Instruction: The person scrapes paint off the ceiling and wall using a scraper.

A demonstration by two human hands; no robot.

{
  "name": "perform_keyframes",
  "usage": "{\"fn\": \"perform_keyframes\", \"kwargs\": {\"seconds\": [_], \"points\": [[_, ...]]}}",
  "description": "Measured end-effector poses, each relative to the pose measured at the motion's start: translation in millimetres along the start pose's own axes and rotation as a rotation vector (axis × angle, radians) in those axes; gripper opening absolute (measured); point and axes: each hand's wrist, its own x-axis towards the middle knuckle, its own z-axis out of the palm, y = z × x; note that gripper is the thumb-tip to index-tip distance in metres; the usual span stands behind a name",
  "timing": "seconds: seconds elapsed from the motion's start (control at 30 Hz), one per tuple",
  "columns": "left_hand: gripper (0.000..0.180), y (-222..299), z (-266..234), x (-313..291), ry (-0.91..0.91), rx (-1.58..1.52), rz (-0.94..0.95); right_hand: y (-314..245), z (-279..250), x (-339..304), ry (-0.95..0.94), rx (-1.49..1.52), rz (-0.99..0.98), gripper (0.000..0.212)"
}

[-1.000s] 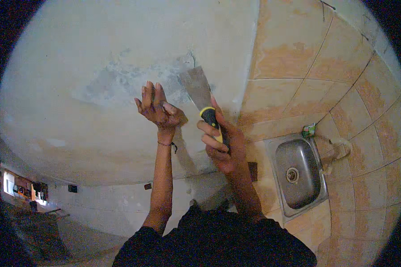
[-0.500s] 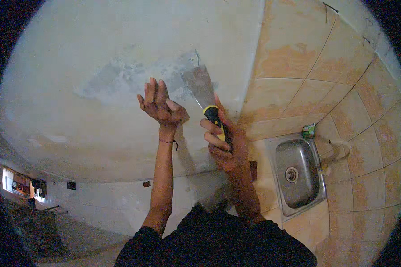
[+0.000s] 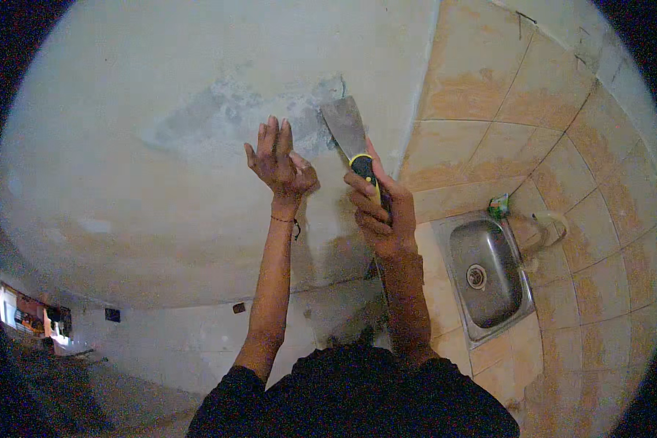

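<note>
My right hand (image 3: 383, 208) grips a putty knife (image 3: 363, 166) by its black and yellow handle, index finger stretched along it toward the metal. The knife's broad, whitish-smeared blade (image 3: 345, 125) points up at the right end of a rough grey patch (image 3: 197, 117) on a pale wall (image 3: 124, 73). Whether the blade edge touches the wall I cannot tell. To the left, just below the patch, my left hand (image 3: 281, 164) is held up with fingers stretched and holds nothing. A thin dark bracelet circles that wrist.
At the right, a steel sink (image 3: 482, 274) is set into a tiled counter, with a small green packet (image 3: 498, 206) at its corner. Beige-orange tiles (image 3: 489, 95) cover the adjoining wall. A bright window (image 3: 9, 305) shows at the far left.
The view has shifted, so wall patch, hands and putty knife appear farther right and slightly higher. The right hand keeps its grip; the blade stays near the patch's right end.
</note>
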Motion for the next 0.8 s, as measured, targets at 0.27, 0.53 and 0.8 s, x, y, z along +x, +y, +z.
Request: {"fn": "perform_keyframes", "kwargs": {"seconds": [0.27,0.53,0.8], "points": [[0.058,0,-3,1,-0.053,-0.095,-0.022,43,-51,-39,0.475,-1.034,-0.148,0.054],[0.063,0,-3,4,-0.085,-0.087,-0.004,26,-6,-14,0.335,-2.073,-0.920,0.038],[0.060,1,1,1,-0.054,-0.033,0.005,16,-4,-14,0.427,-2.432,-0.825,0.034]]}}
